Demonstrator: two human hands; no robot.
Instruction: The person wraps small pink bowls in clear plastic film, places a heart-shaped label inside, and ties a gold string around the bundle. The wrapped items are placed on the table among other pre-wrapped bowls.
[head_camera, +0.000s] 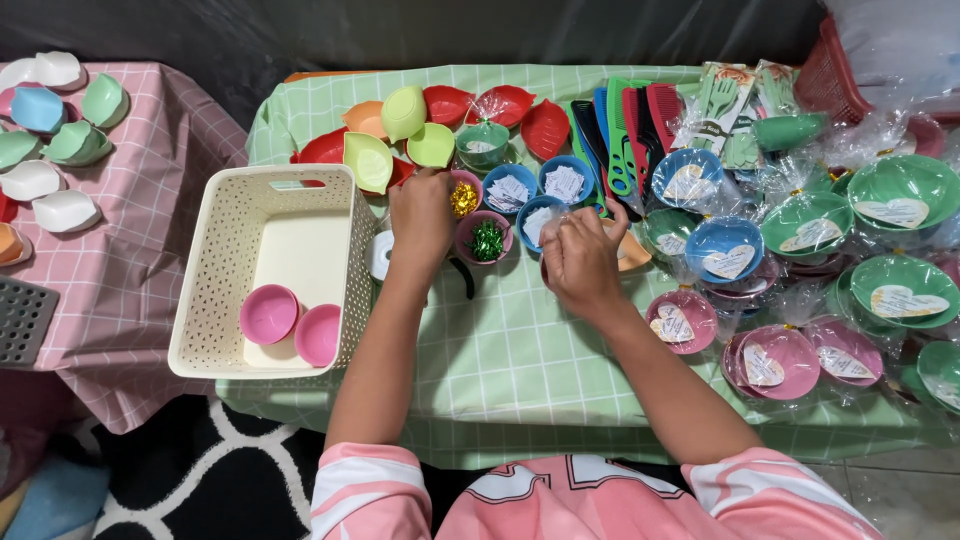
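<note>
left hand (421, 222): reaches forward over the table (500, 350); its fingers (428, 182) curl down, tips at the near rim of the small pink bowl of gold ribbon (463, 198); whether they pinch anything I cannot tell, the back of the hand hides it

gold ribbon bowl: just to the right of the left fingertips, touching or nearly so; the left hand is plainly the nearer of the two

green ribbon bowl (486, 240): between the two hands, just right of the left knuckles, left of the right hand, touched by neither

right hand (583, 262): fingers (566, 228) bunched and closed on something small and pale held up at the tips; what it is I cannot make out; a small blue bowl (538, 218) sits just beyond them

paper-slip bowls (565, 182): blue, farther out than the right fingertips, apart from them

cream basket (265, 270): well to the left of the left wrist; two pink bowls (292, 325) lie in its near end

wrapped bowls (728, 250): off to the right of the right hand, clear of it
</note>
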